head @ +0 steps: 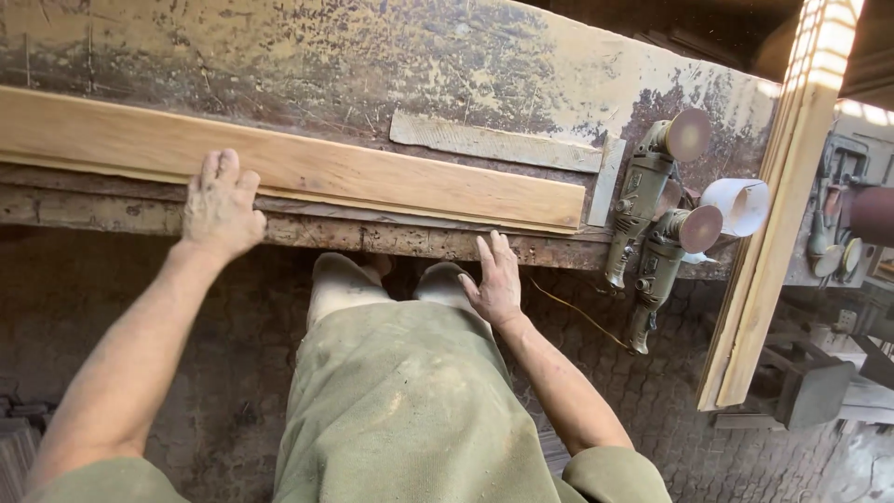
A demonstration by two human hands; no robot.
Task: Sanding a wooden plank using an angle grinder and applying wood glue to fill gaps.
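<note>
Grip: our left hand (221, 203) lies flat, fingers spread, pressing on the long plank (289, 168); our right hand (496, 279) is open too, fingers straight, pinching nothing, hovering at the tabletop's near edge.
Tabletop (372, 56): worn, paint-flecked, filling the view from 9 o'clock to 2 o'clock.
Long plank: pale wood along the near edge, running from 9 o'clock toward centre; it looks smooth and clean-edged, so we judge the surfacing largely done, though we cannot tell how fine the finish is.
Leaning board (782, 205): light timber standing at 3 o'clock, apart from the plank.
Short strip (494, 142): greyish offcut just beyond the plank at 12 o'clock, with a small upright piece (607, 182) at its right end.
Grinders (652, 186): two disc sanders lying idle at 2 o'clock, untouched, well right of our hands.
White cup (738, 205): on its side beside the grinders.
Left to do: we judge only positioning or checking remains here, with no tool in hand.
</note>
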